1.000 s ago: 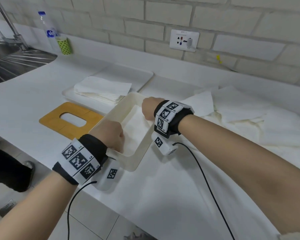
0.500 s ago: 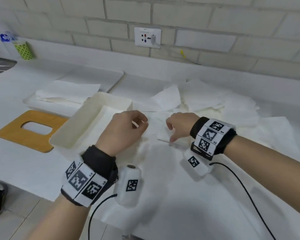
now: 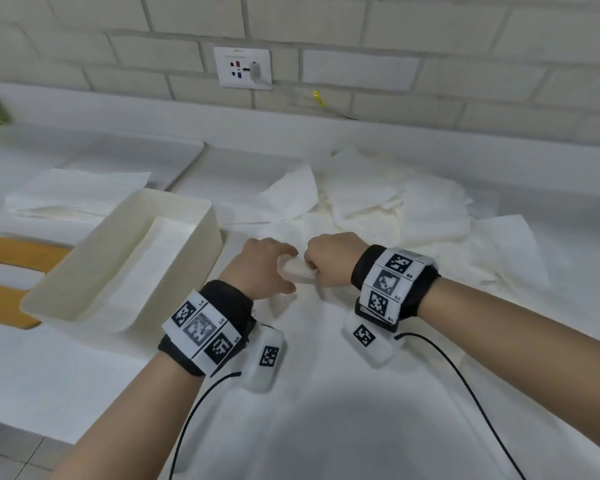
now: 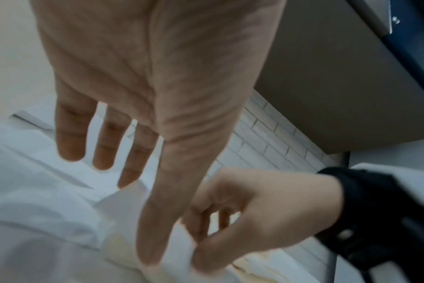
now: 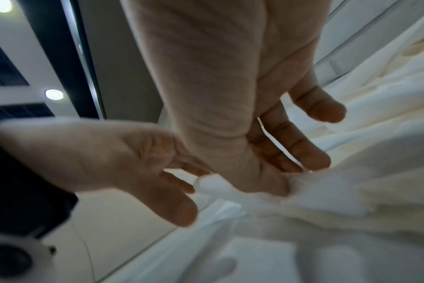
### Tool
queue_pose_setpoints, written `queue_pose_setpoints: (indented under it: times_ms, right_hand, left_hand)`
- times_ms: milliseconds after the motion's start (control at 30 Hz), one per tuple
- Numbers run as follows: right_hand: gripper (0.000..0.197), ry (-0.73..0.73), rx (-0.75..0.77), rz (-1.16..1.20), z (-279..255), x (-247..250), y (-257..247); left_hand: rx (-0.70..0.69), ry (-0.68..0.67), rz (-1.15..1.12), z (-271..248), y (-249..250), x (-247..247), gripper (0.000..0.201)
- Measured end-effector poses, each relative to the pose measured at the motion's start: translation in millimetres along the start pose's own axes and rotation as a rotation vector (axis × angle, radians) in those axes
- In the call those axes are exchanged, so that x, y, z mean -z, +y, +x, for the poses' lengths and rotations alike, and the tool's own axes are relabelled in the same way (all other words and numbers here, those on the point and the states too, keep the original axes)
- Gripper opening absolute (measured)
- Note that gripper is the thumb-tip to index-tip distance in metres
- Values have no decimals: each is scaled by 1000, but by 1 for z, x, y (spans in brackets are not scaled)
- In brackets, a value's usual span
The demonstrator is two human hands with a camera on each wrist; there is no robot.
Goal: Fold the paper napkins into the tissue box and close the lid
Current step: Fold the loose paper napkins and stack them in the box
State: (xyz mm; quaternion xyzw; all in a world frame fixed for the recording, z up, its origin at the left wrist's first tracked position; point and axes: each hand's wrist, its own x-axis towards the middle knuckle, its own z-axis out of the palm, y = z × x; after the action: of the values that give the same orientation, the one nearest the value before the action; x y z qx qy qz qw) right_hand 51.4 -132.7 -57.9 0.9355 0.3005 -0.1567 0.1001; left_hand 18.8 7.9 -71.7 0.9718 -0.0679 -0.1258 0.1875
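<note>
The cream tissue box [image 3: 184,216] stands open at centre left, with folded napkins [image 3: 153,258] lying inside. Its wooden lid [image 3: 11,247] with an oval slot lies flat to the left of the box. Just right of the box my two hands meet over a spread white napkin [image 3: 297,271]. My right hand [image 3: 314,271] pinches a raised fold of it between thumb and fingers [image 5: 278,183]. My left hand [image 3: 284,268] has straight fingers [image 4: 102,149], and its thumb tip touches the same fold beside my right hand [image 4: 196,249].
A heap of loose unfolded napkins [image 3: 395,209] covers the counter behind and to the right of my hands. A stack of folded napkins [image 3: 77,195] lies on a white tray [image 3: 174,150] behind the box. A wall socket [image 3: 243,67] is on the brick wall.
Both hands left the box rim and moved right onto the loose napkins. They came together, and my right hand has pinched up a fold of one napkin.
</note>
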Motion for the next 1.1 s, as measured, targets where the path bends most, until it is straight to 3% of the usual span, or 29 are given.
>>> queue_pose_setpoints:
  times_ms: [67, 167, 233, 300, 433, 533, 633, 700, 800, 867, 1000, 1100]
  right_hand:
    - [23, 28, 5, 77, -6, 5, 7]
    - [7, 109, 24, 199, -16, 11, 19]
    - [4, 161, 37, 291, -23, 15, 26]
    - [14, 195, 39, 368, -29, 19, 30]
    - [15, 400, 22, 581, -37, 27, 36]
    - [12, 495, 77, 808, -44, 35, 44]
    - [15, 533, 103, 1036, -48, 40, 52]
    - [10, 578, 79, 1015, -49, 39, 52]
    - [56, 683, 83, 669, -53, 32, 41]
    - [70, 693, 133, 485, -55, 26, 32]
    - [63, 607, 108, 533, -54, 17, 27]
    - [44, 588, 161, 621, -51, 14, 29]
  left_hand:
    - [-54, 79, -25, 5, -3, -2, 39]
    - [-93, 277, -204, 10, -5, -5, 12]
    - [-118, 341, -271, 8, -1, -1, 13]
    - [-132, 380, -361, 4, 5, 6, 13]
    - [-148, 457, -660, -7, 16, 21, 7]
    - [-171, 411, -913, -18, 21, 28, 13]
    - [-137, 374, -944, -23, 22, 25, 24]
    - [-93, 372, -1012, -24, 22, 18, 23]
    - [-59, 393, -1053, -23, 25, 9, 11]
    - [-60, 389, -1112, -24, 28, 5, 11]
    - [-99, 380, -1101, -29, 30, 5, 18]
    - [-162, 339, -1076, -34, 28, 4, 12]
